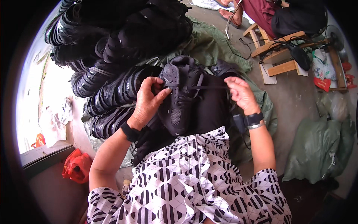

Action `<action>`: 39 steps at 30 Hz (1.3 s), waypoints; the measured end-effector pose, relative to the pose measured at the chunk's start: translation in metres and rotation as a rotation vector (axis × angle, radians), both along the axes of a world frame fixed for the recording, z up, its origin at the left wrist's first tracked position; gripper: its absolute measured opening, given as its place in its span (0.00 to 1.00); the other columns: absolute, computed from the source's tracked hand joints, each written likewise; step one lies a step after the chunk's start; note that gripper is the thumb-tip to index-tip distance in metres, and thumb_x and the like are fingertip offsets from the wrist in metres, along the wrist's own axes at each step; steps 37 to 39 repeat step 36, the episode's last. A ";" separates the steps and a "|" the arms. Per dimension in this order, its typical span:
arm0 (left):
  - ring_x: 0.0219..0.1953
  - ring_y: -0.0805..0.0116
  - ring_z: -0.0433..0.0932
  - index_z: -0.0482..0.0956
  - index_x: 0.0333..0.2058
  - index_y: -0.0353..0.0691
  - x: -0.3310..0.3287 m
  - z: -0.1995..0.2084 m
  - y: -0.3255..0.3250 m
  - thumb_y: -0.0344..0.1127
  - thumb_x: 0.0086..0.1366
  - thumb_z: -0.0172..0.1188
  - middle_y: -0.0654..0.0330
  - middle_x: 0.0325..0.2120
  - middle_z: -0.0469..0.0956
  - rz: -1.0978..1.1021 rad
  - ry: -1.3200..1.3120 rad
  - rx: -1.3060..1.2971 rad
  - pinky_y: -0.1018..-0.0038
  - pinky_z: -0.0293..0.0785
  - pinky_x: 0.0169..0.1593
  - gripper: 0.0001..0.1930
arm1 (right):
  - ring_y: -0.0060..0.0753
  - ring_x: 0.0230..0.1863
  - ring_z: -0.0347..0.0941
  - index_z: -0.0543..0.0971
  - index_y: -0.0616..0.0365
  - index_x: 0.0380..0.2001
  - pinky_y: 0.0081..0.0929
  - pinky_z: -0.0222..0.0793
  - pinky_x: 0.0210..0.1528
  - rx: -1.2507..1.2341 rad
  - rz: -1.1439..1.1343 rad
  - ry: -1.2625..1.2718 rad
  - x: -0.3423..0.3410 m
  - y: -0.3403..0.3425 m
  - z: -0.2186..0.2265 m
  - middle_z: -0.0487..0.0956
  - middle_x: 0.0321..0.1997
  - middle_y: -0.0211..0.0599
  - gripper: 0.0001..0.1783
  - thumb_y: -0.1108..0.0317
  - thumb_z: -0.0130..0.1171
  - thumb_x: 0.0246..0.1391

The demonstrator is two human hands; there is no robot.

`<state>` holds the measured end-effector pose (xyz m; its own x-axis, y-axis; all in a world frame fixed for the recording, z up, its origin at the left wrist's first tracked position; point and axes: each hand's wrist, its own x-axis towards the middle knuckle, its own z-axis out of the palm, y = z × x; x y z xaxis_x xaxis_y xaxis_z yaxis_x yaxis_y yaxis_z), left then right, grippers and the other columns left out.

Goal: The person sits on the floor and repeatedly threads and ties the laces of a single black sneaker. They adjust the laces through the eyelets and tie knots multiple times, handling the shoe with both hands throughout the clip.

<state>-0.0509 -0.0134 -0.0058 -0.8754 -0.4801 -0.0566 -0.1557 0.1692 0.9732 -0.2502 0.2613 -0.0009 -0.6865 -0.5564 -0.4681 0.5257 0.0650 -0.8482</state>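
Observation:
A black shoe upper (pixel 175 115) with mesh panels lies across my lap, its toe towards me. My left hand (pixel 147 100) pinches its left edge beside the eyelets, thumb and forefinger closed. From the eyelets a flat black shoelace (pixel 210 87) runs straight out to the right. Its far end sits between the pinched fingers of my right hand (pixel 240 92), which is raised clear of the upper. Part of the lace is threaded through the lower eyelets. Just beyond, by my right fingers, rests another dark shoe upper (pixel 223 69).
Stacked bundles of black shoe uppers (pixel 119 82) pile up at the left and far left. Green woven sheeting (pixel 212 39) spreads beneath. A wooden stool frame (pixel 279 56) stands far right, near another person's leg (pixel 236 15). Green sacks (pixel 317 149) lie right; a red plastic bag (pixel 77 166) lies left.

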 end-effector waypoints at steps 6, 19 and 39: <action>0.22 0.80 0.67 0.73 0.33 0.36 0.007 0.002 -0.015 0.38 0.64 0.63 0.68 0.23 0.70 -0.175 -0.055 -0.197 0.81 0.66 0.23 0.12 | 0.36 0.33 0.79 0.82 0.61 0.30 0.29 0.73 0.38 0.321 -0.013 1.201 0.039 -0.039 0.035 0.80 0.30 0.40 0.03 0.73 0.62 0.52; 0.17 0.84 0.63 0.72 0.41 0.39 -0.006 0.025 -0.035 0.34 0.68 0.55 0.70 0.20 0.69 -0.098 0.035 0.490 0.86 0.60 0.22 0.06 | 0.35 0.28 0.75 0.76 0.59 0.26 0.29 0.70 0.32 0.168 0.496 0.898 0.075 -0.081 0.047 0.75 0.28 0.38 0.07 0.72 0.66 0.46; 0.17 0.85 0.57 0.74 0.46 0.37 0.014 0.047 -0.091 0.31 0.68 0.53 0.74 0.18 0.62 0.076 0.160 0.410 0.85 0.54 0.23 0.10 | 0.31 0.31 0.78 0.80 0.64 0.32 0.24 0.72 0.35 0.202 -0.050 0.925 0.064 -0.068 0.034 0.81 0.30 0.38 0.04 0.74 0.62 0.54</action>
